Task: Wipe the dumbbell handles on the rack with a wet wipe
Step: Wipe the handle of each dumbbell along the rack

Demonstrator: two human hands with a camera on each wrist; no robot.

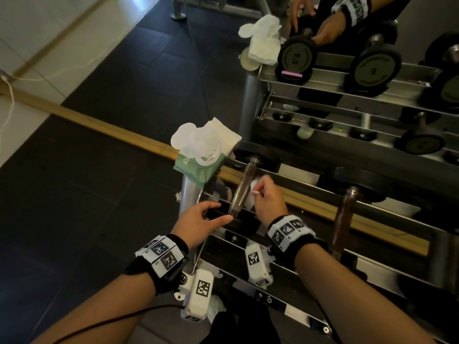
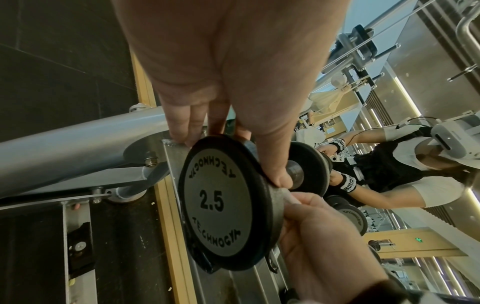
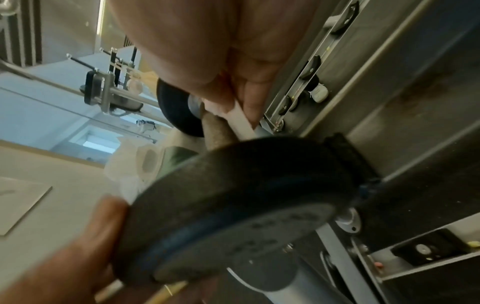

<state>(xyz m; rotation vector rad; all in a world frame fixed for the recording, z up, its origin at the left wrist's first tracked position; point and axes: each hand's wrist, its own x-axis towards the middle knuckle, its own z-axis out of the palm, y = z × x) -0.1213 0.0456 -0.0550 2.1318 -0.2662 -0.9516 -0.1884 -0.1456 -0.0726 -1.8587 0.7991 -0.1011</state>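
Note:
A 2.5 dumbbell lies at the left end of the rack's (image 1: 372, 270) top tier, its knurled handle (image 1: 242, 187) pointing away from me. My left hand (image 1: 213, 214) grips its near black disc (image 2: 221, 203), thumb on the rim. My right hand (image 1: 258, 192) pinches a white wet wipe (image 1: 253, 194) against the right side of the handle. In the right wrist view the wipe (image 3: 241, 121) lies folded between my fingers beside the handle (image 3: 215, 133). A second dumbbell (image 1: 344, 214) sits untouched to the right.
A green wet wipe pack (image 1: 198, 155) with a wipe sticking out rests on the rack's left post. A mirror (image 1: 323, 70) behind the rack reflects the dumbbells, the pack and my hands. Lower tiers hold more dumbbells. Dark floor lies to the left.

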